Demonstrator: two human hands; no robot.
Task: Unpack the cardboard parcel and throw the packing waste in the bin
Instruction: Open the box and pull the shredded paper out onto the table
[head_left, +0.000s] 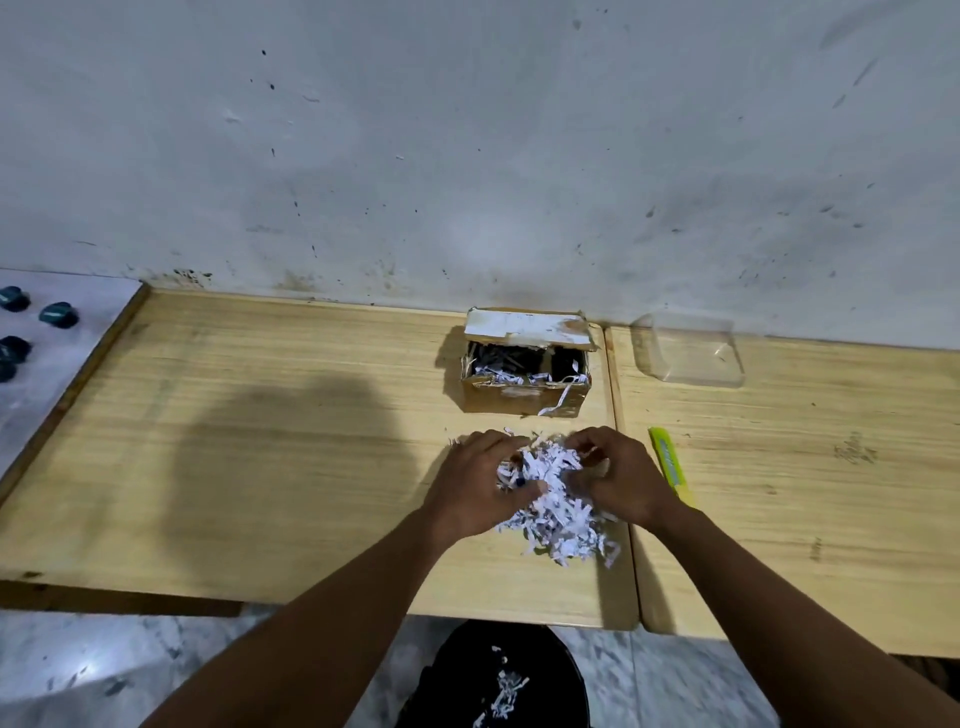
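I see both hands down on the wooden counter (260, 467), gathered around a heap of shredded paper (558, 512); my left hand (475, 488) is curled on the heap's left side, fingers bent into the strips and closing on a clump, with a small dark-tipped thing showing by the thumb that I cannot identify; my right hand (618, 475) is curled on the right side, fingertips pinched into the shreds, thumb tucked toward the pile; neither hand is flat or spread wide. The heap lies near the front edge of the counter, with loose strips trailing toward me.

Behind the heap, against the stained wall (467, 156), stands the cardboard parcel (524, 376), its lid flap tipped up and back; more shreds fill the left part of it, the right part looks dark, and one strip hangs over its front wall. To the right of my right hand lies a yellow-green cutter (670, 465), just beside the wrist; farther back on the right sits a clear plastic container (688, 351), near the wall. Below the counter's front edge, on the marble floor, stands the black bin (561, 670) with a few shreds already inside.
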